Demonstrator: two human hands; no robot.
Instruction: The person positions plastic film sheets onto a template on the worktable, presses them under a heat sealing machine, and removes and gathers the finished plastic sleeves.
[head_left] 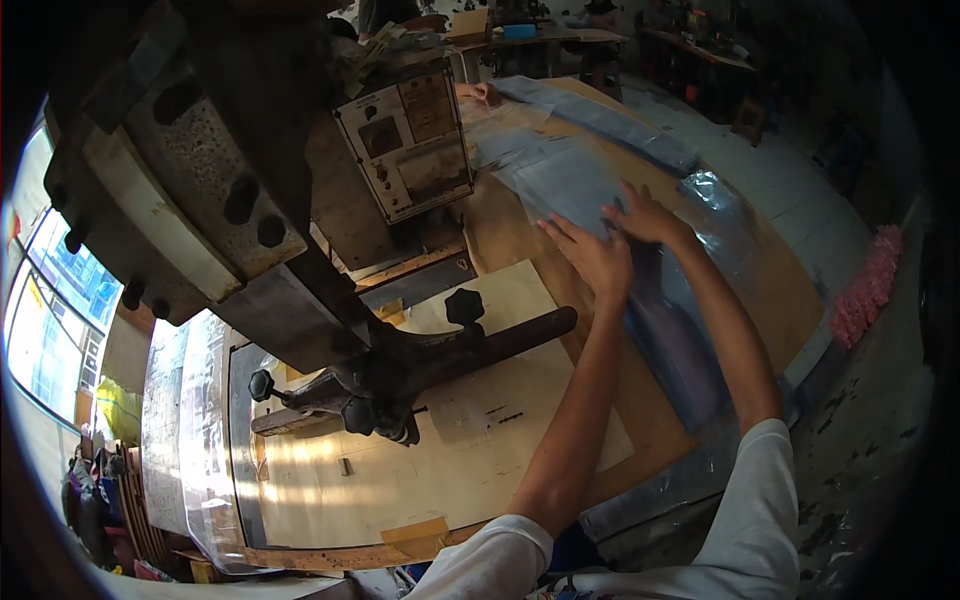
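Both my arms reach over the right side of the worktable. My left hand (592, 258) lies with fingers spread on the near edge of a clear bluish plastic sheet (562, 185). Just to its right, my right hand (645, 216) is also spread over the sheet, its fingers pointing away from me. Neither hand grips anything. Part of the plastic is smeared by motion. More clear plastic (680, 350) lies between and beneath my forearms, hanging toward the table's near side. A long folded plastic piece (610, 125) rests farther back.
At left stands a large press machine (195, 170) with a control box (405, 145). Its dark bar with black knobs (464, 306) spans a pale board (380, 490). Another person's hand (483, 93) is at the table's far side. Pink material (868, 285) sits at far right.
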